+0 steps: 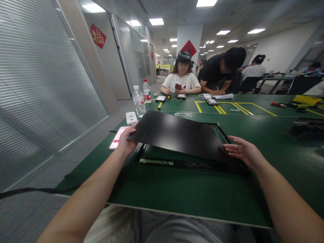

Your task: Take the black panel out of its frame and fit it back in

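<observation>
A thin, glossy black sheet [174, 133], like a display panel, is tilted with its left side raised. My left hand [127, 139] pinches its left edge between thumb and fingers. Below it, a black rectangular frame [197, 164] lies on the green table, and a narrow green circuit board [156, 162] shows along its near side. The sheet covers most of the frame's inside. My right hand [244, 152] is open, fingers stretched toward the sheet's right corner; whether the fingertips touch it I cannot tell.
A phone [116, 139], a white box-shaped device [131, 118] and two bottles [139, 102] stand left. Across the table [177, 192] are two people, hard drives [181, 96] and yellow tape marks [219, 109]. Tools [279, 105] and dark glossy pieces [306, 128] lie right.
</observation>
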Motion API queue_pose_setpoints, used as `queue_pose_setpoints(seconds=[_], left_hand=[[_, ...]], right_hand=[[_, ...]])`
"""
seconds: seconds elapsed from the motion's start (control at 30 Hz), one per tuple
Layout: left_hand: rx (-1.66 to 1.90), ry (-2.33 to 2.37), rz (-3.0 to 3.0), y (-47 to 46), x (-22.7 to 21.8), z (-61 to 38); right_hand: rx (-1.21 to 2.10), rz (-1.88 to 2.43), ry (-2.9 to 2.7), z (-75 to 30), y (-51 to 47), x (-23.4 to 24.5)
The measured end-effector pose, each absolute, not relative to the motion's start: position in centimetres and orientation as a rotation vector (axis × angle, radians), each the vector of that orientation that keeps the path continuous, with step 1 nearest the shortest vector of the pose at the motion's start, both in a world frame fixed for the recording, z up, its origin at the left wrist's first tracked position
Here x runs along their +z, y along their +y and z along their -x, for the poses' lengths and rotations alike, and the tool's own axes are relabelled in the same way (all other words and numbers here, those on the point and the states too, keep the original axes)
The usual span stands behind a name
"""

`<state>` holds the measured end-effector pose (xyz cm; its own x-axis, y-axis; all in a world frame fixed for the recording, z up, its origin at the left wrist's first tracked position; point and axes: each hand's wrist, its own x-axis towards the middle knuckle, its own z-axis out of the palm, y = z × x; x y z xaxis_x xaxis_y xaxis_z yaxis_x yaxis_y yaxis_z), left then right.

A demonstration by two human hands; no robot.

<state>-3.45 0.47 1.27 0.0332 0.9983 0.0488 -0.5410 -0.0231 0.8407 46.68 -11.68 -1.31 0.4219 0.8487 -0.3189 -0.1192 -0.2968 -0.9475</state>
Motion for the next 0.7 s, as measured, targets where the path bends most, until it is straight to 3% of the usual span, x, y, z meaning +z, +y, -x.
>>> queue_pose_setpoints(seconds=[0.7], left_hand=[[1.308,0.886,-0.873,-0.5,0.4,1.8]], right_hand=[[0.775,1.671,-0.698,-47.4,-11.2,-2.0]])
